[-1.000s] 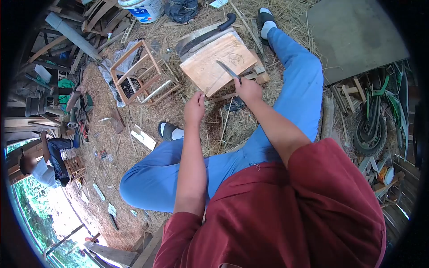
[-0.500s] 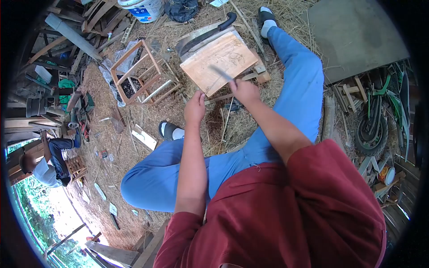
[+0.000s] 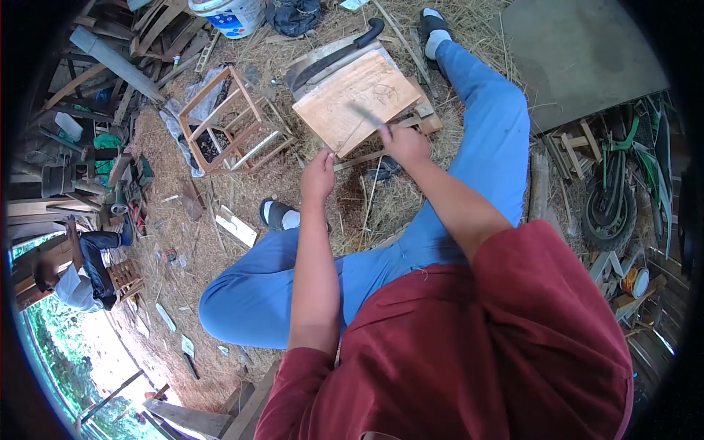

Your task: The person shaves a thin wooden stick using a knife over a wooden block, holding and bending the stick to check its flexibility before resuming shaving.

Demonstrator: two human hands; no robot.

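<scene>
Centrally in the head view, the right hand [image 3: 405, 147] is clamped on a knife [image 3: 368, 116], its blurred blade over a wooden board [image 3: 350, 91] between the feet. At the board's near corner, the left hand [image 3: 317, 177] has a grip I cannot tell. Beyond lies a machete [image 3: 334, 62].

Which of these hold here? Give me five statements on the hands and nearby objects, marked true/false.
1. The right hand grips a knife with a narrow grey blade. True.
2. A curved, black-handled machete lies along the far side of the pale rectangular wooden board. True.
3. The left hand is on the machete. False: the left hand is at the board's near corner.
4. The open brown wooden frame is right of the board. False: the frame is to its left.
5. A crumpled black bag sits beside the white, blue-labelled bucket. True.
</scene>
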